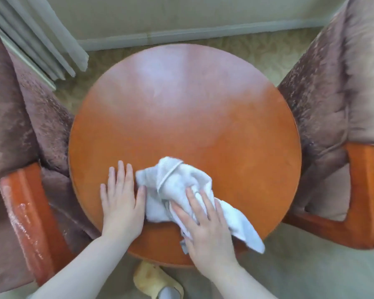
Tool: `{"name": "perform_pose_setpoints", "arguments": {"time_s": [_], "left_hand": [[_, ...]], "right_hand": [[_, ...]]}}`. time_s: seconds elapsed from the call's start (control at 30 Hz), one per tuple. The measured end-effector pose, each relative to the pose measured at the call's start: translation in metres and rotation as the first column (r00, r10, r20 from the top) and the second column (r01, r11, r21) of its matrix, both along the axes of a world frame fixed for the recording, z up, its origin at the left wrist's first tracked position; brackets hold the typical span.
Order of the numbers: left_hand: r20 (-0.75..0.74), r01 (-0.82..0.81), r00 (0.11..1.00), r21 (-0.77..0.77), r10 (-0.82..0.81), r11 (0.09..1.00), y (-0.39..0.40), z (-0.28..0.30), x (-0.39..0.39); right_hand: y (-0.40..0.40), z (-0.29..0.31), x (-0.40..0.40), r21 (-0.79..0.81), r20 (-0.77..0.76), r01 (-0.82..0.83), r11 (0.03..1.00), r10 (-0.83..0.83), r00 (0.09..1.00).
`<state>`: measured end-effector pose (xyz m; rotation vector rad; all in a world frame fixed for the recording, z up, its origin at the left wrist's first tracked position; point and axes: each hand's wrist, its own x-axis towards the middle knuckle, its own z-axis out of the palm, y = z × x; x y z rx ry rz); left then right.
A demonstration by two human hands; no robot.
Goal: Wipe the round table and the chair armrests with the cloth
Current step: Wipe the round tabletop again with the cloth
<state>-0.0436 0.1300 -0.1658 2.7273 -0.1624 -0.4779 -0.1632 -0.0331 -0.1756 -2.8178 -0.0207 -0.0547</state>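
A round orange-brown wooden table point(181, 108) fills the middle of the view. A crumpled white cloth point(173, 182) lies on its near part, with one end hanging over the near right rim. My right hand point(205, 225) presses flat on the cloth, fingers spread over it. My left hand point(121, 199) rests flat on the bare tabletop just left of the cloth, its thumb touching the fabric. A glossy wooden armrest point(30, 223) of the left chair and the wooden armrest point(365, 190) of the right chair flank the table.
Two armchairs with brown velvet cushions point(324, 100) stand close against the table on both sides. Grey curtains point(41, 39) hang at the top left. A wall and skirting board run behind the table. A slippered foot point(158, 283) shows on the carpet below.
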Motion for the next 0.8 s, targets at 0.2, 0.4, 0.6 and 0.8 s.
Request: {"name": "perform_pose_setpoints", "arguments": {"time_s": [0.2, 0.4, 0.6, 0.8], "left_hand": [[0.045, 0.22, 0.974, 0.083, -0.224, 0.972, -0.001, -0.007, 0.006], [0.028, 0.278, 0.958, 0.163, -0.286, 0.947, -0.008, -0.008, 0.025], [0.027, 0.293, 0.952, 0.193, -0.304, 0.936, 0.0, -0.01, 0.051], [0.0, 0.238, 0.97, 0.182, -0.242, 0.954, -0.02, -0.015, 0.065]], "right_hand": [[-0.135, 0.01, 0.004, -0.043, 0.03, 0.261, 0.964, -0.26, 0.965], [-0.07, -0.007, 0.002, -0.154, 0.037, 0.073, 0.985, -0.068, 0.997], [-0.198, 0.015, 0.07, -0.315, -0.083, -0.017, 0.949, -0.01, 0.996], [-0.087, -0.006, 0.119, -0.078, 0.05, 0.362, 0.929, -0.359, 0.932]]}}
